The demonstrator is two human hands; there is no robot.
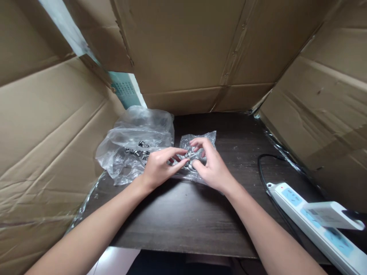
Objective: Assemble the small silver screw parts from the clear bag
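Observation:
My left hand pinches a small silvery metal piece between thumb and fingertips; its exact kind is too small to make out. Just to the right, my right hand curves around the piece with thumb and fingers apart, apparently holding nothing. Both hands are over a small clear plastic bag, which has shiny bits in it, partly hidden by my fingers. A larger clear plastic bag lies to the left, with several small dark and silvery metal parts in it.
Cardboard walls enclose the dark wooden table at the back and both sides. At the right lies a white power strip with a white plug-in adapter and a black cable. The table's front edge runs below my forearms.

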